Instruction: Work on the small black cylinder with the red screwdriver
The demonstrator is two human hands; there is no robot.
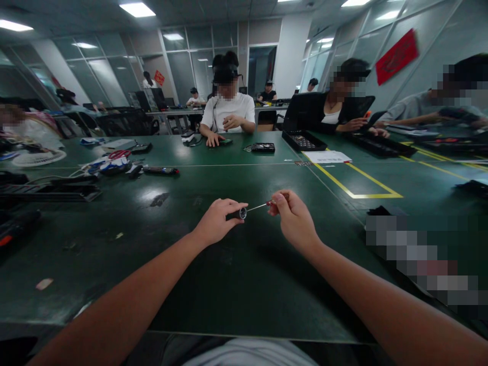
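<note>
Above the dark green table [229, 300], my left hand [215, 223] is closed around a short black cylinder [242, 213]. The cylinder's round, shiny end faces right, and most of its body is hidden by the fingers. My right hand [297, 218] pinches the reddish handle of a thin screwdriver-like tool [256, 207]. Its narrow metal shaft points left, with the tip at or very near the cylinder's round end. Whether the tip touches it I cannot tell.
Red-handled scissors [120, 154] and a dark pen-shaped tool [161, 171] lie at the left. A black tray [304, 141] and white paper [327, 157] are at the far right. Across the table sits a person in a white shirt [240, 108].
</note>
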